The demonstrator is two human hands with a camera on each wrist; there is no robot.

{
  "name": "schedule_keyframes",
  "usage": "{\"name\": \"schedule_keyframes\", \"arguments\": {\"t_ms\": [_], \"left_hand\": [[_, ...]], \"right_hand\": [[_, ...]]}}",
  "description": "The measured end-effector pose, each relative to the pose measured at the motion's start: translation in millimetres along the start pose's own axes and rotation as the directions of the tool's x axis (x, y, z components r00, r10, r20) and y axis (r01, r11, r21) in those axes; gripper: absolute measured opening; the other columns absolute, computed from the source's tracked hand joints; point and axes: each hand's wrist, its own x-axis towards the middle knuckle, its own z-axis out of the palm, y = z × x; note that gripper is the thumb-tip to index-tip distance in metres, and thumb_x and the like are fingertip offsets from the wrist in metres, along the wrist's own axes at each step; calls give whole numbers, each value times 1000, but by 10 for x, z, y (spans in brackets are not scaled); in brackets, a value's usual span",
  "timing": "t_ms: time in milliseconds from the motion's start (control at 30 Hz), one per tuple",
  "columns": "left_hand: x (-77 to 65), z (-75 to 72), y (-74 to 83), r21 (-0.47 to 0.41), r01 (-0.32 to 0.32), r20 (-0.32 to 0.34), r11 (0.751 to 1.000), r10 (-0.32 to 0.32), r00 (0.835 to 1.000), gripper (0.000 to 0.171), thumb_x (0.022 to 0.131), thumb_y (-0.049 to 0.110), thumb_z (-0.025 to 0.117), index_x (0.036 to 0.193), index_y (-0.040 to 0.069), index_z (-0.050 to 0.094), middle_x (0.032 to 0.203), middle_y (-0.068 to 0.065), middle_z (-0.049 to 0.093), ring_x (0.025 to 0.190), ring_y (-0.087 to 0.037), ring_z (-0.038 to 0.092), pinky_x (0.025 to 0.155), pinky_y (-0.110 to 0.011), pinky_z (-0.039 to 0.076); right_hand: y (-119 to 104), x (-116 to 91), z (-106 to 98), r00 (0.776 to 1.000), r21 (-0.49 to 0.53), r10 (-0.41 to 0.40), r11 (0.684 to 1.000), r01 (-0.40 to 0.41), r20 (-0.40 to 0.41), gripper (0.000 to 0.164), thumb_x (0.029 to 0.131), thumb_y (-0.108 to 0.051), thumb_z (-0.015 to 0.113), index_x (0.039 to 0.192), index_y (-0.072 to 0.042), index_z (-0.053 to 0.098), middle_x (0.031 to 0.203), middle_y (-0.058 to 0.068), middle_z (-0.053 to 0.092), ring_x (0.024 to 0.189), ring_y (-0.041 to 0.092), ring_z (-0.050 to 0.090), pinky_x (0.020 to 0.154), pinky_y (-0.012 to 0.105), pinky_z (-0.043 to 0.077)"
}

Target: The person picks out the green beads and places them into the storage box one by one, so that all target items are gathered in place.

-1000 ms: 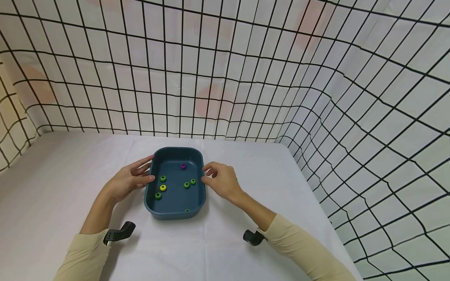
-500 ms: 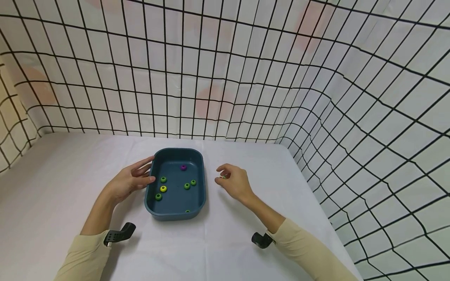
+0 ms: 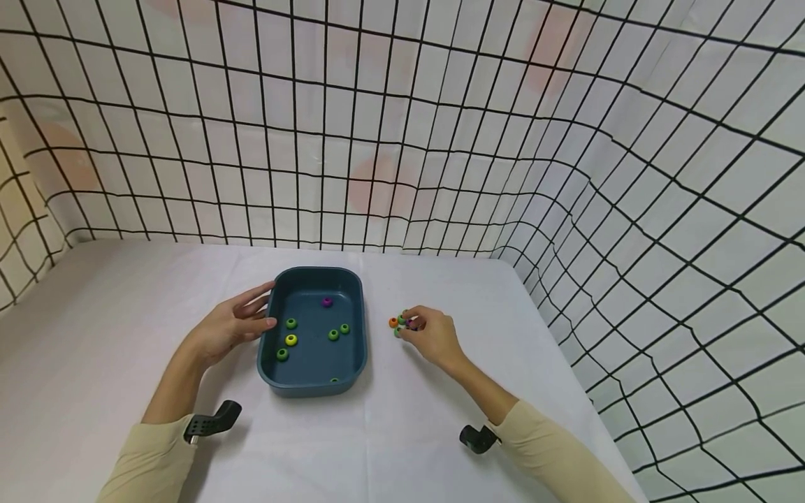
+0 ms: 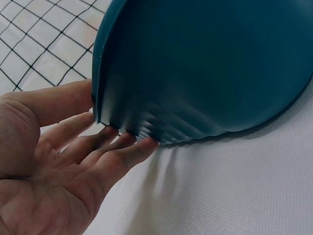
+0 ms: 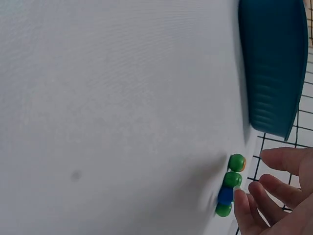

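Here, the spread left hand touches the tray; the parted, empty right hand hides beads (partly).

dressed in beige and black
my left hand and right hand are bare; left sleeve and right sleeve plain beige; left wrist mount black, bent, dotted with holes; right wrist mount black, round-ended.

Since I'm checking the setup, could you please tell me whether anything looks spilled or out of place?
Nothing stands out: the tray sits upright, beads inside, the left hand touching its side; more beads lie bunched on the cloth by the right hand.
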Motion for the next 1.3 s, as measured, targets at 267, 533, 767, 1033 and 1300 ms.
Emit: {"name": "schedule_keyframes", "arguments": {"t_ms": [267,533,767,1033,1300], "left_hand": [[9,-3,0,9,3,-4,1000,-3,1000,84,96,10,68,164,15,19,167,-22,18,153,-43,22,110,-52,37],[9,-1,-4,12,6,-7,1000,-5,1000,84,96,10,68,164,16,19,167,-21,18,153,-42,22,110,-52,37],[5,8,-2,16,13,-12,1000,-12,1000,84,96,10,68,164,16,19,167,-22,17,153,-43,21,110,-53,37],[6,11,-1,8,14,-9,1000,-14,1000,84,96,11,68,164,16,19,168,-21,16,153,-43,20,109,-52,38],[-2,6,3,9,16,-12,1000,-16,1000,85,96,10,68,164,16,19,168,-20,16,154,-43,20,110,-52,37]], "right_hand": [[65,-25,87,1000,-10,10,1000,-9,11,26,80,-5,79,105,-1,75,76,5,71,67,13,63,62,27,51],[70,-10,154,1000,-22,-3,1000,3,5,26,80,-4,77,107,-1,75,75,5,70,65,11,60,62,27,51],[71,13,187,1000,-11,-17,1000,17,14,22,80,-2,74,102,-1,76,69,3,67,58,9,53,55,22,43],[94,12,209,1000,-43,-3,999,3,22,16,81,0,74,96,-3,76,68,1,64,60,10,53,57,22,44],[94,5,223,1000,-48,-24,999,25,8,13,80,1,75,93,-3,76,67,1,64,62,10,54,59,23,45]]}}
